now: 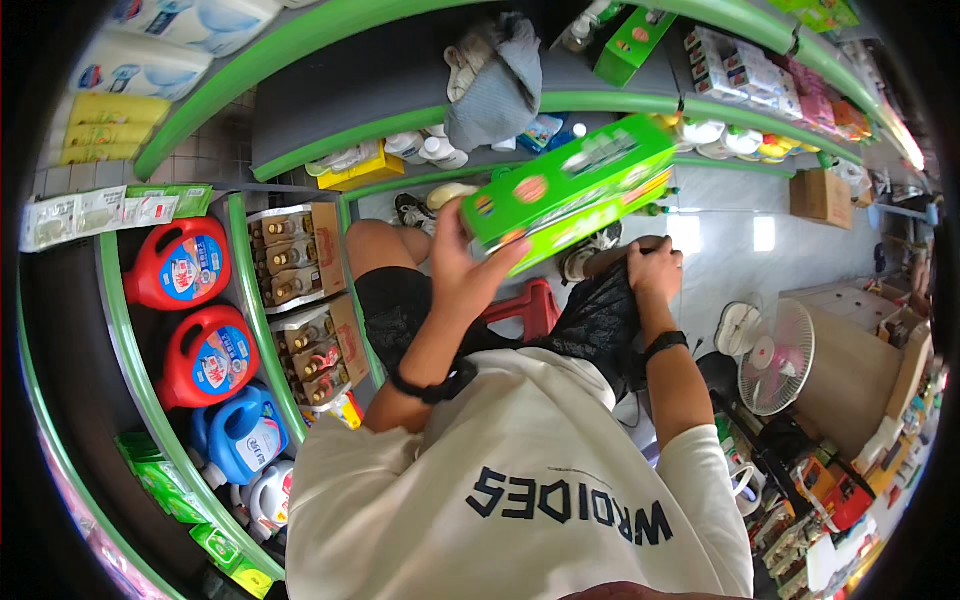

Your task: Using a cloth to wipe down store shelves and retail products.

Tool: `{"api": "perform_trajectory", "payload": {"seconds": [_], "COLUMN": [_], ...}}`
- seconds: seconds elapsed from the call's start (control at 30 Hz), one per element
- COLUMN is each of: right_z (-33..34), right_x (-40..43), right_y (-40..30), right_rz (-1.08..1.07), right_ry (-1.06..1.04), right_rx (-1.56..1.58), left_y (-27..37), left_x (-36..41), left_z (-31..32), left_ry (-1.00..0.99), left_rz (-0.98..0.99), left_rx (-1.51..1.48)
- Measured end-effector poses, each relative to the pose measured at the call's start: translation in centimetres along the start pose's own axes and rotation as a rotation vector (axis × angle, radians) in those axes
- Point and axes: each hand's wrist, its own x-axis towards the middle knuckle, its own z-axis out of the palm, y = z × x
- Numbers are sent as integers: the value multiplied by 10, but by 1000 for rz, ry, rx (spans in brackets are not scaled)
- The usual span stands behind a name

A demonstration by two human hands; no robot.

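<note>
My left hand (465, 270) grips one end of a long green cardboard box (555, 180), with the thumb on its near side. The box is held tilted above my knees, in front of the shelf edge. My right hand (656, 270) rests on my knee, over black shorts, and holds nothing that I can see; its fingers look bent. On the shelf ahead a grey cloth (499, 90) hangs over the green edge. A similar green box (634, 45) lies farther right on that shelf.
Red detergent jugs (214, 356) and a blue jug (244, 435) stand on the left shelves, beside cartons of small bottles (292, 255). A red plastic stool (532, 307) is under me. At right are a white fan (776, 356) and a cardboard box (821, 199) on the floor.
</note>
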Motion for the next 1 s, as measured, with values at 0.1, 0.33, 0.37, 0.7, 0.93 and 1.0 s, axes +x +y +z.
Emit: {"api": "perform_trajectory", "payload": {"seconds": [0.1,0.33,0.37,0.7,0.93,1.0], "right_z": [5,-26,-51,-54,-133,-155], "right_x": [7,47,30,61,-61,-74], "right_y": [-5,-138,-181,-307,-230,-204], "right_rz": [-85,-898,-961,-663,-900,-923], "right_ry": [-57,287,299,242,-445,-434], "right_rx": [-35,482,524,392,1500,1606], "left_y": [30,84,86,96,98,98], "left_x": [-31,-83,-92,-133,-153,-160], "left_z": [-54,-134,-142,-177,-175,-168], "left_ry": [39,287,319,372,423,442], "left_rz": [-65,93,103,453,490,506], "left_rx": [-45,-29,-22,185,306,317]}}
